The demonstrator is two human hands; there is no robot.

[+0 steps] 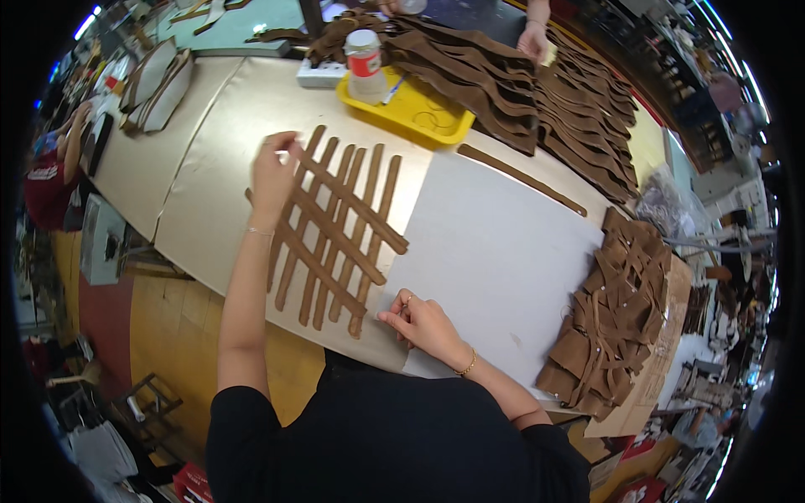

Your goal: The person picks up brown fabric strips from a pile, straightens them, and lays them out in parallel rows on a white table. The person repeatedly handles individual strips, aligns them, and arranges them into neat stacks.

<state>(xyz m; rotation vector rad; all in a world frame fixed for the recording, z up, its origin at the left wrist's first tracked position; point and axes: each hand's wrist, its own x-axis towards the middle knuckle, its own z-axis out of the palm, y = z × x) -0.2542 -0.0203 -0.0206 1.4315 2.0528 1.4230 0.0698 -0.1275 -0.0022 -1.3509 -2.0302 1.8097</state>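
Several brown leather strips (337,220) are laid in a criss-cross lattice on the table in front of me. My left hand (275,178) is over the lattice's upper left, its thumb and fingers pinched at the upper end of one slanting strip (356,203). Close to the lattice's lower right corner, my right hand (426,325) is held with curled fingers. Whatever its fingertips may hold is hidden. A single brown strip (524,180) lies apart along the far edge of a grey board (495,251).
A yellow tray (407,126) with a white-lidded jar (366,67) stands beyond the lattice. Brown strip bundles (470,71) lie at the far side, near another person's hand (532,40). A pile of woven brown pieces (608,314) lies at right. Pale curved pieces (158,88) rest far left.
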